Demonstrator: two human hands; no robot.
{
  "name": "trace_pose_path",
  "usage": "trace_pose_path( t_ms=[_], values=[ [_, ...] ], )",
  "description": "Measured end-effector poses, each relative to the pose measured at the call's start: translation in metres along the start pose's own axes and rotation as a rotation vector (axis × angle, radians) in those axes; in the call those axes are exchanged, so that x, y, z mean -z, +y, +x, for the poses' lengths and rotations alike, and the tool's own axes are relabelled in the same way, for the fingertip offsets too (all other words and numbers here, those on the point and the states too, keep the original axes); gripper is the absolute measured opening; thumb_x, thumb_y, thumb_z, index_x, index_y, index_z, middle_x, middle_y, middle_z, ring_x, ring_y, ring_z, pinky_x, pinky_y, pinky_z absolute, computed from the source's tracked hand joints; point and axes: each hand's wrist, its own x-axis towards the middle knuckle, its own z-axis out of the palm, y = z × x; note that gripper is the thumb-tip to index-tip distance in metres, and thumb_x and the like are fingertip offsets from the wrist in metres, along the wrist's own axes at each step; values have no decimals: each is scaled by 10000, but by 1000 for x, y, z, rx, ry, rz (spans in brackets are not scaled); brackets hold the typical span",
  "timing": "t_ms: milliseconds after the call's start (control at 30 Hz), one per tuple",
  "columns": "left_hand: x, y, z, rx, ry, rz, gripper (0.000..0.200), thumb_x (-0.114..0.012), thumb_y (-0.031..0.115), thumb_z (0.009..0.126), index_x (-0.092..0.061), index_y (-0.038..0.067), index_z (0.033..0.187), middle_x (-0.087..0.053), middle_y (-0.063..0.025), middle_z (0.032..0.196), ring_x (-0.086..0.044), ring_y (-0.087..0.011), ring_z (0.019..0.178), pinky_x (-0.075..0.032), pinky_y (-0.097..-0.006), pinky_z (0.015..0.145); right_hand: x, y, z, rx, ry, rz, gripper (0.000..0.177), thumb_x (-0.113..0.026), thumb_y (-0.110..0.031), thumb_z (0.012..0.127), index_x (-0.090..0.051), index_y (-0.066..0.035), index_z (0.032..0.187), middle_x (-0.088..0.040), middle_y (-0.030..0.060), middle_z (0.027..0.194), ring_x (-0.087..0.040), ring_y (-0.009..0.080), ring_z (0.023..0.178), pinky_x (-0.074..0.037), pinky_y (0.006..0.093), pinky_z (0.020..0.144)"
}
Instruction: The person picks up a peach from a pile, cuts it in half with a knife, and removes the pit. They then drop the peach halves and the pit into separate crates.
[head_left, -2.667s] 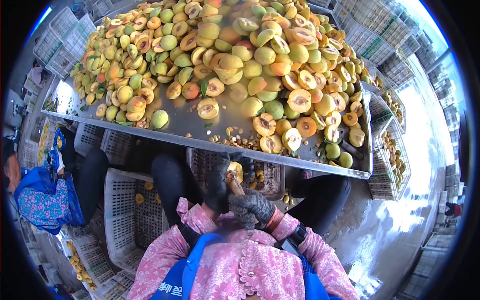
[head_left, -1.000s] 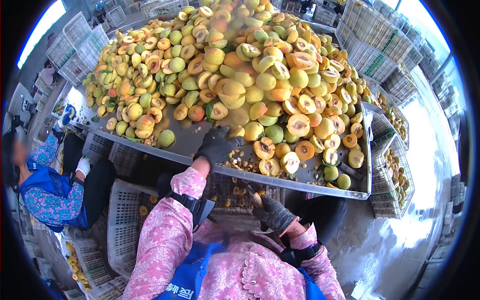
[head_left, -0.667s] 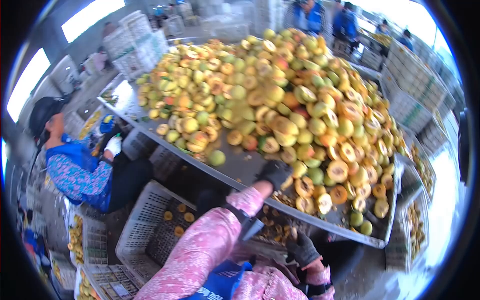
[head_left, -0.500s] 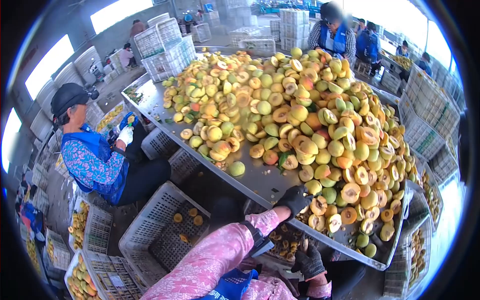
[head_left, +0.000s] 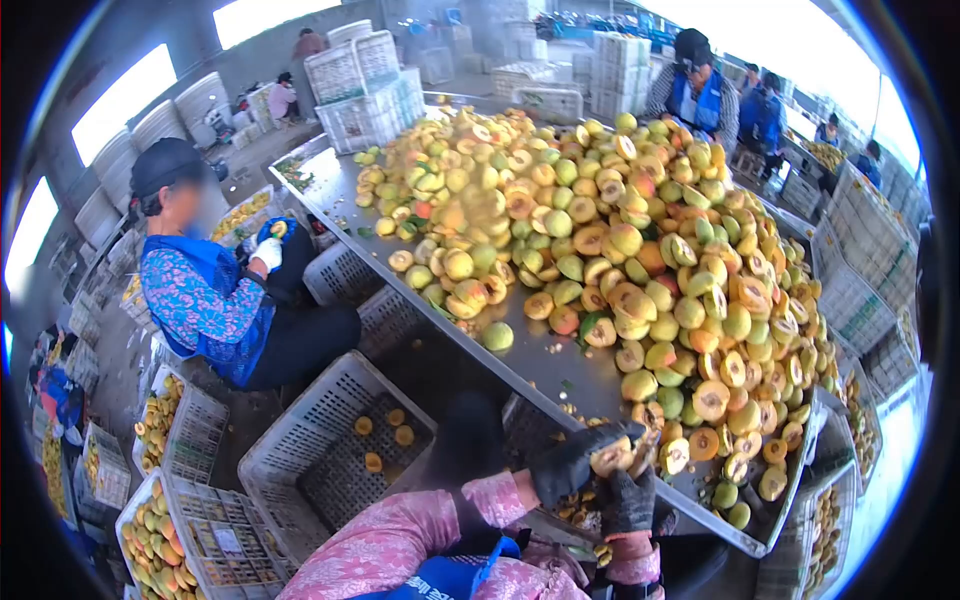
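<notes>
At the metal table's near edge (head_left: 480,355), my left hand (head_left: 575,465), in a dark glove, is closed round a halved fruit (head_left: 612,457) with its cut face showing. My right hand (head_left: 628,503), gloved in dark grey, is raised just beside it with fingers closed round something I cannot make out. Both hands are close together in front of the large pile of whole and halved yellow-green fruit (head_left: 620,240). Under my hands, partly hidden, lie fruit pieces below the table edge.
A crate (head_left: 270,450) with a few fruit halves stands left of my lap. Filled crates (head_left: 200,430) are farther left. A co-worker (head_left: 200,290) sits at the left holding fruit; another person (head_left: 700,95) stands behind the table. Stacked crates (head_left: 865,240) stand right.
My left hand has drawn back from the pile and now holds a halved fruit. My right hand has risen to meet it. The view has shifted slightly.
</notes>
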Motion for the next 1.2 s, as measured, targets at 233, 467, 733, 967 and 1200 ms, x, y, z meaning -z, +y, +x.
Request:
trace_pose_path(
  t_ms=[233, 467, 733, 967, 1200],
  values=[
    [-7, -31, -4, 143, 377, -827, 280, -372, 157, 940, -519, -10, 1110, -556, -87, 1116, -524, -160, 1022, -411, -299, 931, -18, -34, -22, -96, -192, -140, 414, -586, -92, 827, -433, -27, 1207, -563, 29, 882, -552, 98, 665, -474, 231, 540],
    [-4, -55, 4, 32, 459, -176, 294, -541, 302, 804, -556, 34, 921, -608, -61, 848, -587, -151, 781, -455, -313, 768, -24, -77, -52, -38, -372, -445, 335, -539, -130, 874, -423, -53, 1180, -524, 19, 766, -490, 77, 520, -415, 228, 438],
    [1, -56, -12, 150, 353, -607, 341, -457, 119, 897, -445, -18, 1209, -547, -127, 1132, -536, -193, 1037, -429, -314, 917, -22, -49, -46, 402, -360, -985, 243, -549, -106, 854, -463, -17, 1063, -508, 113, 754, -521, 233, 651, -439, 332, 591],
    [-14, -36, -9, 120, 406, -382, 309, -449, 56, 893, -451, -24, 1191, -556, -92, 1095, -536, -149, 998, -437, -274, 882, -18, -7, -31, 318, -418, -822, 286, -517, -75, 834, -479, 7, 1105, -489, 139, 806, -499, 269, 709, -414, 353, 633],
    [-6, -59, -9, 182, 472, -313, 431, -341, 303, 958, -493, -60, 1135, -583, -136, 1029, -574, -208, 941, -472, -331, 869, -24, -21, -36, 525, -553, -1297, 442, -456, 10, 780, -418, 35, 1220, -495, 171, 929, -483, 305, 797, -403, 382, 709]
  ],
)
